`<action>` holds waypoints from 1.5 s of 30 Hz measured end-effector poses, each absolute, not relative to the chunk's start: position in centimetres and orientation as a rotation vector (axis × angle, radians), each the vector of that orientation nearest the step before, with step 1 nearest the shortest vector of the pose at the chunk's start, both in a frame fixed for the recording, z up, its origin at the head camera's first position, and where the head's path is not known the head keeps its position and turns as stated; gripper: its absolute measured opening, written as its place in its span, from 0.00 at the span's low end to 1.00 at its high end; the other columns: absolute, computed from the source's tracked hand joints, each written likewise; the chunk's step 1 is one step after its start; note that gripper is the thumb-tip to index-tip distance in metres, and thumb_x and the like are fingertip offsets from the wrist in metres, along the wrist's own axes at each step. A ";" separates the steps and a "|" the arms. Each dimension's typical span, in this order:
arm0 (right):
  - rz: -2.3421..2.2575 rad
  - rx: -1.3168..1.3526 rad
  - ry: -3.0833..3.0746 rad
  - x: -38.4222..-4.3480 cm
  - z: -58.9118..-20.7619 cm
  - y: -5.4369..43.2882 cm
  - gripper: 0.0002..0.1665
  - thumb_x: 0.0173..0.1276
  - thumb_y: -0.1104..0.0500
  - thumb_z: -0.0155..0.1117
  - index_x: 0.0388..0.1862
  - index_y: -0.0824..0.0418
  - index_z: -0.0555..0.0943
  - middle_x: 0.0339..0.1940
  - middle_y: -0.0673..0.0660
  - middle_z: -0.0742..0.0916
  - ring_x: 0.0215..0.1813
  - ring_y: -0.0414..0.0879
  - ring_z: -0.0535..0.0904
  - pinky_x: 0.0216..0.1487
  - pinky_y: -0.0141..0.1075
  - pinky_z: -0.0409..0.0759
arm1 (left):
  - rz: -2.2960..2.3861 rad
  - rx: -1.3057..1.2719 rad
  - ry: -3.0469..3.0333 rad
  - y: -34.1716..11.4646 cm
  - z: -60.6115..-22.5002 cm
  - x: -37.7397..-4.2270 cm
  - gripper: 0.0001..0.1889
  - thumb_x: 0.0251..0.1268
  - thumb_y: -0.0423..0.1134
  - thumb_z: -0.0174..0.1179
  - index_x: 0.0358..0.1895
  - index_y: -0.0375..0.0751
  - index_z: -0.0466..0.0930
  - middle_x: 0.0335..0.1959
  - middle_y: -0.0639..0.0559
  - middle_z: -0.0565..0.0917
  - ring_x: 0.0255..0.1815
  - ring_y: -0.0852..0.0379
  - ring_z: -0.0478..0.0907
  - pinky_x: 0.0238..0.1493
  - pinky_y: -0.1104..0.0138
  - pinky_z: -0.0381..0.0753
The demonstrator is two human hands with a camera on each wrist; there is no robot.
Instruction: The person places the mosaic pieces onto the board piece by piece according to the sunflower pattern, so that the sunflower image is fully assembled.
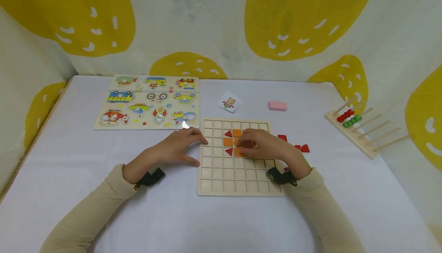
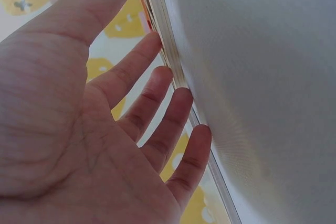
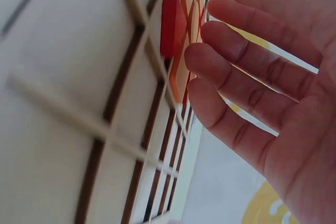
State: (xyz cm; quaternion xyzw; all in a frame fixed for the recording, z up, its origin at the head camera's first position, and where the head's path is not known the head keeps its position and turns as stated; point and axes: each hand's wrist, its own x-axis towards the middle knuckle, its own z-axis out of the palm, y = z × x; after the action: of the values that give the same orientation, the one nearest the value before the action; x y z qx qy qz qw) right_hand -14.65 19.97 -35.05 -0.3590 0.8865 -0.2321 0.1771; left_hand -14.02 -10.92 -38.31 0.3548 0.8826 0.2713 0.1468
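A wooden grid board (image 1: 217, 174) lies on the table between the hands. My left hand (image 1: 179, 145) rests at its left edge, fingertips and thumb against the rim; in the left wrist view the fingers (image 2: 170, 108) are spread along the board's side. Over the board's upper middle is my right hand (image 1: 264, 145), its fingertips down at the orange pieces. Orange squares (image 1: 228, 142) and red triangles (image 1: 228, 133) sit in cells there, beside a rounded orange piece (image 1: 236, 142) partly under the fingers. The right wrist view shows gently bent fingers (image 3: 210, 66) close to a red piece (image 3: 169, 24).
Loose red pieces (image 1: 305, 148) lie right of the board, some partly behind the right wrist. Behind it are a pattern card (image 1: 229, 101) and a pink block (image 1: 277, 106). A vehicle puzzle (image 1: 148, 122) stands back left, a peg rack with beads (image 1: 366, 150) at right.
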 end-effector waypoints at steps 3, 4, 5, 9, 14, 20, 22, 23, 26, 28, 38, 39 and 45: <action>-0.662 -1.016 2.516 -14.7 -35.2 20.7 0.10 0.66 0.59 0.67 0.44 0.62 0.84 0.36 0.49 0.82 0.39 0.44 0.75 0.42 0.37 0.78 | 0.782 1.022 2.540 -11.0 -38.3 -14.0 0.31 0.50 0.51 0.74 0.59 0.50 0.76 0.61 0.48 0.72 0.65 0.45 0.66 0.64 0.45 0.62; -0.665 -1.013 2.518 -14.7 -35.2 20.9 0.10 0.66 0.60 0.67 0.44 0.62 0.84 0.36 0.49 0.82 0.39 0.44 0.75 0.42 0.37 0.78 | 0.783 1.022 2.540 -11.0 -38.3 -14.0 0.31 0.50 0.51 0.74 0.59 0.50 0.76 0.61 0.48 0.72 0.65 0.44 0.66 0.64 0.45 0.62; -0.660 -1.004 2.523 -14.7 -35.3 21.1 0.10 0.66 0.60 0.67 0.44 0.62 0.85 0.37 0.50 0.82 0.39 0.45 0.75 0.42 0.37 0.78 | 0.783 1.023 2.540 -11.0 -38.3 -14.0 0.31 0.50 0.51 0.74 0.59 0.50 0.76 0.61 0.48 0.72 0.64 0.44 0.66 0.64 0.45 0.62; -0.665 -0.961 2.535 -14.5 -35.3 22.2 0.10 0.66 0.61 0.66 0.44 0.62 0.85 0.39 0.51 0.84 0.40 0.45 0.76 0.43 0.38 0.78 | 0.783 1.019 2.539 -11.0 -38.3 -14.0 0.31 0.50 0.51 0.74 0.59 0.50 0.76 0.61 0.48 0.72 0.64 0.45 0.66 0.64 0.45 0.62; -0.690 -0.899 2.553 -14.3 -35.4 23.7 0.10 0.66 0.60 0.67 0.45 0.61 0.85 0.40 0.51 0.84 0.41 0.44 0.75 0.44 0.38 0.78 | 0.784 1.014 2.535 -11.0 -38.1 -13.9 0.31 0.50 0.51 0.74 0.59 0.49 0.76 0.62 0.47 0.72 0.65 0.45 0.65 0.64 0.46 0.61; -0.754 -0.865 2.592 -14.2 -35.5 25.5 0.08 0.66 0.62 0.67 0.43 0.62 0.85 0.38 0.50 0.83 0.38 0.43 0.75 0.41 0.34 0.78 | 0.786 1.030 2.533 -11.0 -38.0 -13.9 0.31 0.51 0.50 0.74 0.59 0.48 0.76 0.62 0.47 0.72 0.65 0.45 0.65 0.64 0.45 0.62; -0.774 -0.853 2.610 -14.2 -35.5 26.1 0.07 0.65 0.63 0.68 0.42 0.62 0.85 0.37 0.50 0.83 0.38 0.43 0.75 0.40 0.33 0.78 | 0.785 1.036 2.534 -11.0 -38.0 -13.9 0.31 0.51 0.50 0.74 0.59 0.48 0.76 0.62 0.47 0.72 0.65 0.45 0.65 0.64 0.45 0.62; -0.784 -0.845 2.620 -14.2 -35.4 26.3 0.07 0.65 0.63 0.68 0.42 0.63 0.85 0.37 0.50 0.84 0.37 0.43 0.75 0.40 0.33 0.78 | 0.785 1.035 2.534 -10.9 -38.0 -13.9 0.31 0.51 0.50 0.74 0.59 0.48 0.76 0.62 0.47 0.72 0.65 0.45 0.65 0.64 0.45 0.62; -0.794 -0.835 2.647 -14.2 -35.2 27.2 0.08 0.65 0.64 0.68 0.42 0.64 0.84 0.36 0.50 0.84 0.36 0.43 0.76 0.39 0.33 0.78 | 0.784 1.035 2.538 -11.0 -38.0 -13.9 0.31 0.51 0.50 0.74 0.59 0.48 0.76 0.62 0.47 0.72 0.65 0.46 0.65 0.64 0.46 0.62; -0.801 -0.828 2.661 -14.3 -35.0 27.8 0.08 0.64 0.65 0.68 0.42 0.65 0.84 0.35 0.50 0.84 0.35 0.42 0.76 0.39 0.32 0.78 | 0.784 1.032 2.538 -11.0 -37.9 -13.9 0.31 0.50 0.50 0.74 0.59 0.48 0.76 0.62 0.47 0.72 0.65 0.46 0.65 0.64 0.46 0.62; -0.694 -0.591 2.612 -13.9 -34.1 30.8 0.11 0.60 0.65 0.71 0.41 0.67 0.82 0.35 0.54 0.83 0.37 0.47 0.76 0.38 0.31 0.78 | 0.792 1.022 2.529 -10.9 -37.9 -13.9 0.31 0.51 0.50 0.74 0.59 0.48 0.76 0.62 0.47 0.72 0.65 0.46 0.65 0.64 0.46 0.62; -0.688 -0.571 2.598 -13.8 -34.1 31.0 0.11 0.59 0.65 0.72 0.40 0.67 0.82 0.35 0.54 0.83 0.37 0.47 0.76 0.38 0.31 0.78 | 0.790 1.019 2.531 -10.9 -38.0 -13.9 0.31 0.51 0.50 0.74 0.59 0.48 0.76 0.62 0.47 0.72 0.65 0.46 0.65 0.64 0.46 0.62; -0.659 -0.480 2.577 -14.0 -34.0 31.6 0.11 0.58 0.65 0.72 0.39 0.65 0.82 0.35 0.54 0.84 0.38 0.48 0.77 0.39 0.33 0.79 | 0.788 1.023 2.539 -11.0 -38.0 -13.9 0.31 0.51 0.51 0.74 0.59 0.49 0.76 0.61 0.47 0.72 0.64 0.45 0.66 0.64 0.45 0.62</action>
State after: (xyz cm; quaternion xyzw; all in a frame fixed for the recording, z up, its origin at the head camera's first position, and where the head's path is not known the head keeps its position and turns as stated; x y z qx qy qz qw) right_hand -13.98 31.57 -34.04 -0.1735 0.9306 -0.2379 0.2177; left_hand -13.93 -10.99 -38.02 0.3553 0.8818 0.2737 0.1459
